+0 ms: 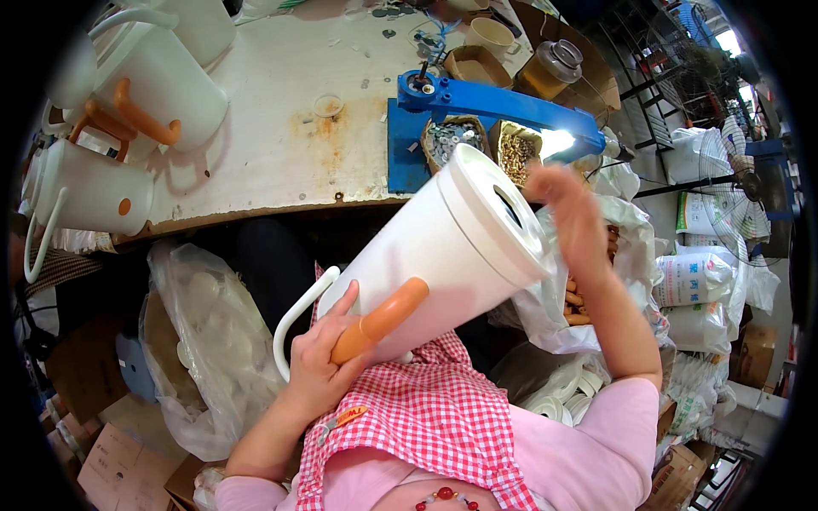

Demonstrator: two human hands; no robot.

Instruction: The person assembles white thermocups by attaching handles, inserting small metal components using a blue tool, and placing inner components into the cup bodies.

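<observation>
A tall white plastic bucket-like vessel (434, 243) lies tilted across my lap, its wide rimmed end with a dark opening pointing up and to the right. My left hand (322, 353) is wrapped round the orange handle (381, 321) on its side, with the fingers also against the white wall. A curved white handle (285, 328) sticks out at its lower left end. My right hand (569, 204) is raised just beyond the rimmed end, near a box of small brass-coloured parts (516, 157). Motion blurs its fingers, and I cannot tell what they hold.
A blue metal arm with a lamp (503, 106) stands on the worktable (281, 128) beside a basket of grey washers (454, 136). More white vessels (94, 183) with orange handles stand at left. A bag of orange handles (588, 289) is at right; a plastic bag of pale parts (204, 341) sits lower left.
</observation>
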